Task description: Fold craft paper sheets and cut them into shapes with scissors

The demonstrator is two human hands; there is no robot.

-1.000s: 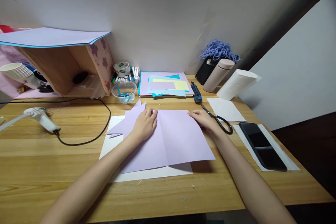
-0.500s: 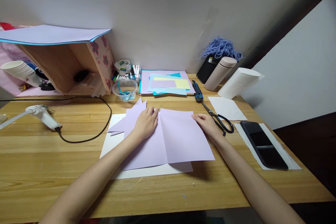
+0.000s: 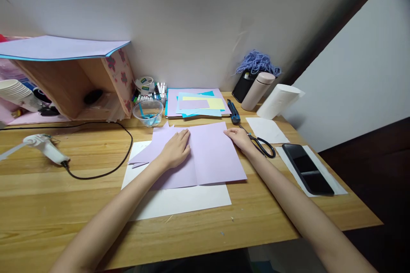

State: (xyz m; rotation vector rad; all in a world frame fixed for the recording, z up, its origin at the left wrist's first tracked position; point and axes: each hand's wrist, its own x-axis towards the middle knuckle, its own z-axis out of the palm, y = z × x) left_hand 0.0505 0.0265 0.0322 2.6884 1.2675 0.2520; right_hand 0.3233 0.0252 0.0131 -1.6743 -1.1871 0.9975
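A lilac sheet of paper (image 3: 214,153) with a fold line down its middle lies unfolded in front of me. My left hand (image 3: 176,149) rests flat on its left half beside the crease, fingers stretched out. At the upper right edge, my right hand (image 3: 238,137) pinches the sheet between thumb and fingers. Under the left part are more lilac pieces with pointed corners (image 3: 141,156). White paper (image 3: 182,202) lies beneath it all. Just right of my right hand are black-handled scissors (image 3: 265,147), partly hidden by my hand and forearm.
Behind the sheet are a stack of coloured papers (image 3: 198,104), a clear bowl (image 3: 148,113) and a blue utility knife (image 3: 233,112). A glue gun (image 3: 48,149) with its cord lies left. On the right are a phone (image 3: 307,168), a bottle (image 3: 258,91) and a paper roll (image 3: 278,101).
The lilac sheet has moved away from me over the white paper, baring more of its front. Its right half now lies flatter. Both hands stay on the sheet, and the view has shifted slightly.
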